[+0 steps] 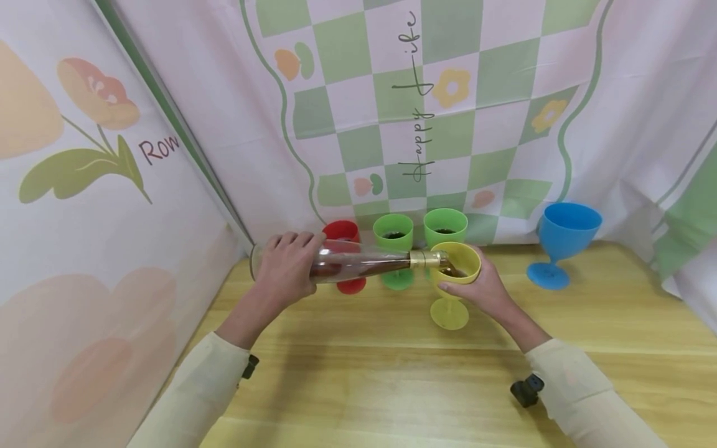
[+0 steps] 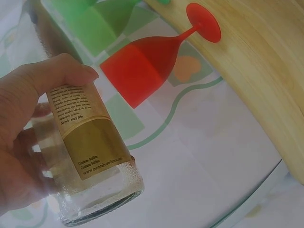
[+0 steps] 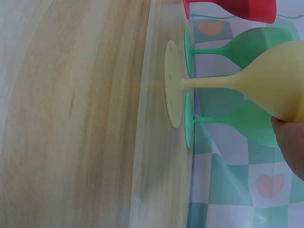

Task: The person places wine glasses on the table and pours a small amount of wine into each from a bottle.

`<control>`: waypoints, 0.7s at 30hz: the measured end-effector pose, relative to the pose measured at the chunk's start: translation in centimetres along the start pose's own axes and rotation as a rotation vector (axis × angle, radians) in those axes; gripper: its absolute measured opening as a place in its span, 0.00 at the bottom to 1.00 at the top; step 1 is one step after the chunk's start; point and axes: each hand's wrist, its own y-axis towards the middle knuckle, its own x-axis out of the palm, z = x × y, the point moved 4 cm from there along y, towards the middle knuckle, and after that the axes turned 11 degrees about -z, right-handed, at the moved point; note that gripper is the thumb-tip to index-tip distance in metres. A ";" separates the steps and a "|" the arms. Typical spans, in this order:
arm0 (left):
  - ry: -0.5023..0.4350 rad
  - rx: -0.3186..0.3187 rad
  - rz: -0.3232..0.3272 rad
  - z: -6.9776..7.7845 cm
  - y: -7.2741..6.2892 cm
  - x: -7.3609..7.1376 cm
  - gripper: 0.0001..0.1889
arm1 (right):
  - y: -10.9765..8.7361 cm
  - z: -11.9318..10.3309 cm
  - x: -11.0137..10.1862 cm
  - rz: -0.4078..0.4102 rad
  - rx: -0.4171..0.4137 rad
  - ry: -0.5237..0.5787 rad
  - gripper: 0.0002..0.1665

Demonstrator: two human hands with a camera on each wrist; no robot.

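Note:
My left hand (image 1: pixel 288 264) grips a clear glass wine bottle (image 1: pixel 364 264) near its base, holding it almost level with the neck to the right. Dark liquid runs from its mouth into a yellow plastic goblet (image 1: pixel 462 258). My right hand (image 1: pixel 487 286) holds that goblet by the bowl, its thumb on the near side. Some dark liquid lies inside; whether its foot touches the table I cannot tell. Up close in the left wrist view, a gold-and-cream label (image 2: pixel 95 145) wraps the bottle. The right wrist view shows the goblet's yellow foot (image 3: pixel 173 84) and stem.
Behind the bottle stand a red goblet (image 1: pixel 351 285) and two green goblets, one left (image 1: pixel 393 225) and one right (image 1: pixel 445 219), both greens holding dark liquid. A blue goblet (image 1: pixel 568 230) is at the right. A patterned cloth (image 1: pixel 398 124) hangs behind the wooden table (image 1: pixel 358 373).

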 end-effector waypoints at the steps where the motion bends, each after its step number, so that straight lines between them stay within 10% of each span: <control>1: 0.001 -0.002 -0.001 0.0 0.0 0.0 0.44 | 0.0 0.0 0.0 0.002 -0.001 -0.004 0.46; 21: -0.016 -0.012 -0.012 0.1 -0.2 0.1 0.44 | 0.0 -0.2 0.1 -0.003 -0.006 0.000 0.46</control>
